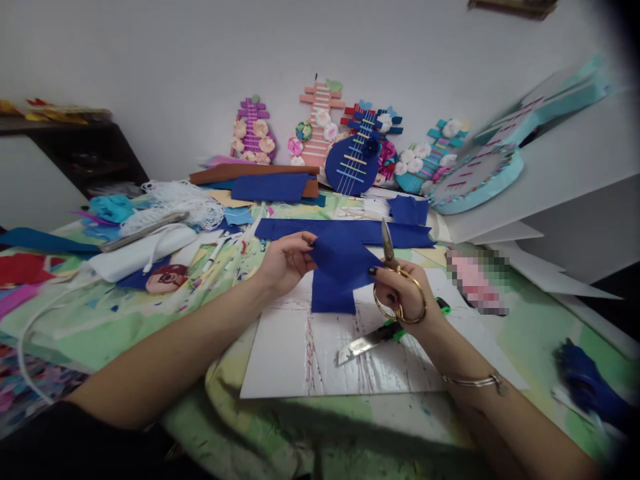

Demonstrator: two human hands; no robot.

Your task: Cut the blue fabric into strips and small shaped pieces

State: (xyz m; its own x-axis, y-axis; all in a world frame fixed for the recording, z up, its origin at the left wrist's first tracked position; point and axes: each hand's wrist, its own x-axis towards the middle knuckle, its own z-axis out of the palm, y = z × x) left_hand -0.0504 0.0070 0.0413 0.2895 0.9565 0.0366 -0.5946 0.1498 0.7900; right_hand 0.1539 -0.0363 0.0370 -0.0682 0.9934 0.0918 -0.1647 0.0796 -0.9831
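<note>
My left hand (pixel 289 265) pinches the left edge of a dark blue felt-like piece (pixel 341 261), lifted above a white board. In my right hand (pixel 404 291) are scissors (pixel 388 241) with gold looped handles, their blades pointing up and away. The thumb and fingertips of that hand are also at the piece's right edge. Below it, a utility knife (pixel 361 348) with a black and green handle lies on the white board (pixel 285 373), its blade out; my right hand partly covers the handle.
A long blue strip (pixel 280 229) lies behind my hands. Paper-craft lutes (pixel 353 167) lean along the wall, with a large light-blue one (pixel 475 177) at right. White cord (pixel 175 207) and rolled sheets (pixel 273 187) sit at back left. A dark blue object (pixel 583 373) is at right.
</note>
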